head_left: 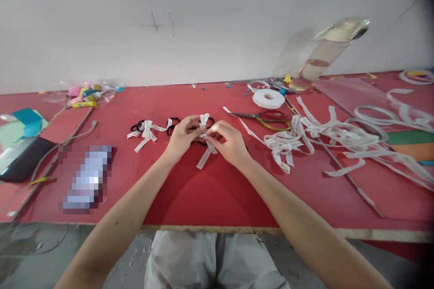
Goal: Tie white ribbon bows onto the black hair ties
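Observation:
My left hand (pixel 183 137) and my right hand (pixel 229 142) meet over the red table, both with fingers pinched on a white printed ribbon (pixel 204 158). The ribbon is looped into a bow at the top, and its tails hang below my fingertips. Black hair ties (pixel 173 122) lie around and partly behind my hands; whether the ribbon is fastened to one of them I cannot tell. To the left lies a black hair tie with a finished-looking white bow (pixel 148 132). Right of my hands are scissors (pixel 271 119) with yellow-green and red handles, blades pointing left.
A tangled pile of white ribbon (pixel 285 142) covers the right side. Behind it stand a white ribbon roll (pixel 269 98) and a clear bottle (pixel 317 63). On the left are a pixelated phone (pixel 88 178), a dark case (pixel 27 158), a cable and a bag of colourful pieces (pixel 86 94).

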A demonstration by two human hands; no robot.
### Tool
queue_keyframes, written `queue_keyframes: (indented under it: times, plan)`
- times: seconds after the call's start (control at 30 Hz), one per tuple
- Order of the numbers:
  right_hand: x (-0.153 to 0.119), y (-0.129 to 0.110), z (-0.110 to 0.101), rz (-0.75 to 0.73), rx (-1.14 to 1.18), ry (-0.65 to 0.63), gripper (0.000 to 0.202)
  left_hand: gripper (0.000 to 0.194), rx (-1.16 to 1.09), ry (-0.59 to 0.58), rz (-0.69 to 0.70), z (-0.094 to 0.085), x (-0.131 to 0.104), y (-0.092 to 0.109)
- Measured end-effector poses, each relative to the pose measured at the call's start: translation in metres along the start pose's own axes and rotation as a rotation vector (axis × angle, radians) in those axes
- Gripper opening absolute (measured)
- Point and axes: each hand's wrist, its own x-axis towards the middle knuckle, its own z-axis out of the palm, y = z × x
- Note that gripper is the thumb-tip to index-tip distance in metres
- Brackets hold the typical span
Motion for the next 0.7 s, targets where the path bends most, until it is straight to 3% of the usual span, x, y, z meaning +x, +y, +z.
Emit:
queue_keyframes:
  times: [0.7]
  plan:
    - [0.0027, -0.0025, 0.0012, 0.373, 0.45, -0.127, 0.036, 0.042, 0.131, -0.027, 0.081, -0.0023, 0.0053, -0.0094]
